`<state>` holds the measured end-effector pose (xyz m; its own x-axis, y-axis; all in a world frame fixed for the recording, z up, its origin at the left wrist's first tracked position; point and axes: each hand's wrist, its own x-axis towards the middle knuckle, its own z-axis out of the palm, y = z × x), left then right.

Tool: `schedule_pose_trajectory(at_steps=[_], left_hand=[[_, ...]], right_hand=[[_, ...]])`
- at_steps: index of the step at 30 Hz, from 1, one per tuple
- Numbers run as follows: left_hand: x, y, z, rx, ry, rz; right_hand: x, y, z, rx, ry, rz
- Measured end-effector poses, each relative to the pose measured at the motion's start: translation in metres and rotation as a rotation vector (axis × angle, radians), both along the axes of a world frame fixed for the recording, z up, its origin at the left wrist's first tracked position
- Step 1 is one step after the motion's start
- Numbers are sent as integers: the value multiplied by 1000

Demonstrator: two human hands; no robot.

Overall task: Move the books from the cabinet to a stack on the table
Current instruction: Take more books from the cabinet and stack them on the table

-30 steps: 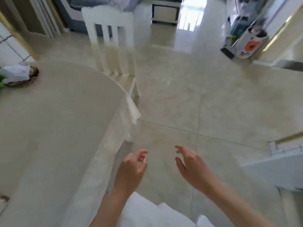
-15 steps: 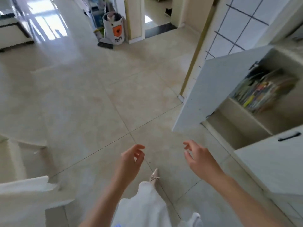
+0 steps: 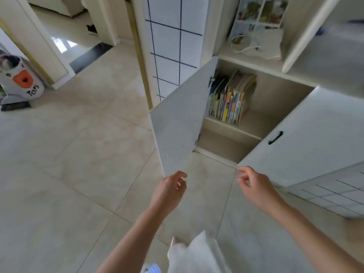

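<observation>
A row of several colourful thin books leans upright on the upper shelf of a white cabinet whose two doors stand swung out. My left hand hovers empty, fingers loosely curled, just below the bottom corner of the left door. My right hand is also empty with fingers apart, near the bottom corner of the right door. Both hands are well short of the books. The table is out of view.
The lower cabinet shelf holds nothing visible. A bag with white cords sits on the counter above. A toy bin marked TOYS stands on the tiled floor at far left. A doorway opens at the upper left.
The view has swung from the table and chair, across the floor, to face the open cabinet, which is now closer. Both hands stay empty and have risen toward the door corners.
</observation>
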<state>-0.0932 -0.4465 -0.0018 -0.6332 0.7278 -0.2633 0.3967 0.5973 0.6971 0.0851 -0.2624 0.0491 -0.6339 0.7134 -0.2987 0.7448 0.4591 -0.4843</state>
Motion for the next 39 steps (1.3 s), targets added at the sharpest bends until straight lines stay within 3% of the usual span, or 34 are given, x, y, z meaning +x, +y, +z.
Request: schedule_pose_trajectory(at_steps=[6,19,22,27,32,36,39], left_hand=[[-13,127,-5,-38,3,-159],[-52,353,-33,-56,-8,-179],[-73,393,-42,-52,-3,-179],[-108,452,-74,-6,-15,-133],[-130,504,-103,86,64,-92],[-133,526,-122,285,294,-104],[-131,536,-137,301,377,-112]], right_hand=[[0,94,-2,18,15,-94],[-73,314,-30,-164,-44,-112],[-101,349,-45,-279,-15,-173],[-141,394,-80,-642,81,-447],[-178,434,-118,-639,37,-547],[-204,462,-138,-523,-11,-564],[-218,473,-147,-531,9,-603]])
